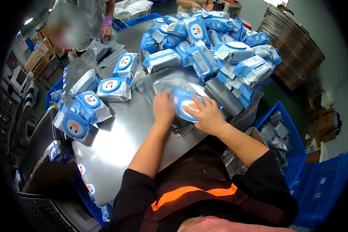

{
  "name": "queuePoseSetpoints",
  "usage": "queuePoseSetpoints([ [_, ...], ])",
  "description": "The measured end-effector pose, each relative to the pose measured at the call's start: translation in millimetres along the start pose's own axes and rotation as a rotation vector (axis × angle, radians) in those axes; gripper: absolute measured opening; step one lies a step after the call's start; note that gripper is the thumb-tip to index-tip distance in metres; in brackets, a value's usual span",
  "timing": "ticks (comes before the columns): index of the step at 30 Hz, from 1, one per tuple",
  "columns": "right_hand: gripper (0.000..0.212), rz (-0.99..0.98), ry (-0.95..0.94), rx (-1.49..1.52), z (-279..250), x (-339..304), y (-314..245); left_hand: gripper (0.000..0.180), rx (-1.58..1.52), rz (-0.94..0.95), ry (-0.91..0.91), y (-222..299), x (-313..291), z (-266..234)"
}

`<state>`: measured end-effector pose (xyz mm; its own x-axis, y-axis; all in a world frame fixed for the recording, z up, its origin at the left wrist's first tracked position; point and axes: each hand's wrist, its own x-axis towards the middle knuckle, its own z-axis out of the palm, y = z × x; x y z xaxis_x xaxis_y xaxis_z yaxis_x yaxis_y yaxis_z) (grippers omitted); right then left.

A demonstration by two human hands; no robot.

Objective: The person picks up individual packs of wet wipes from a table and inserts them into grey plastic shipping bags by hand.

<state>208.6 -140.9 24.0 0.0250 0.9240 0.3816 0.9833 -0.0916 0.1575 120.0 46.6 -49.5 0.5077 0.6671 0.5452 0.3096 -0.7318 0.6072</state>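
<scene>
A blue and white pack of wet wipes (180, 101), with a round lid label, lies in front of me on the metal table. My right hand (210, 115) grips it from the right, fingers spread across the top. On its left side my left hand (164, 107) is closed, slightly blurred, with its fingers curled down at the grey plastic bag (152, 83). Several such bags lie flat under and behind the pack; whether the pack is partly inside one, I cannot tell. A rolled grey bundle of bags (224, 96) rests just right of the pack.
A big heap of wipes packs (199, 58) fills the table's far right. Several loose packs (114, 89) stand on the left. A co-worker's hand (106, 31) is by grey bags (104, 52) at the far left. A blue crate (294, 145) of grey parcels stands right.
</scene>
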Motion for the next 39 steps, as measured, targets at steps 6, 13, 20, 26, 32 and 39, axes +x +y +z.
queuePoseSetpoints([
  [6,0.077,0.224,-0.038,0.140,7.9,-5.7,-12.9,0.029,-0.174,-0.196,-0.177,15.1,9.0,-4.2],
  [13,0.078,0.146,-0.010,-0.018,0.6,1.5,-39.1,0.030,-0.146,-0.307,-0.509,-3.7,49.8,-3.5],
  [20,0.071,0.134,-0.031,-0.028,5.6,4.6,-32.7,0.014,-0.110,0.282,-0.054,18.1,28.4,5.7],
  [26,0.067,0.406,0.110,0.202,24.3,-1.4,-19.2,0.031,0.008,0.227,0.125,12.9,-22.2,-18.5],
  [32,0.068,0.694,0.207,0.585,32.7,11.7,-10.2,0.057,0.037,-0.231,-0.406,15.3,-35.3,-31.4],
  [39,0.085,0.760,0.259,0.516,24.7,15.6,-17.5,0.072,-0.108,-0.201,-0.470,42.3,-59.8,-44.4],
])
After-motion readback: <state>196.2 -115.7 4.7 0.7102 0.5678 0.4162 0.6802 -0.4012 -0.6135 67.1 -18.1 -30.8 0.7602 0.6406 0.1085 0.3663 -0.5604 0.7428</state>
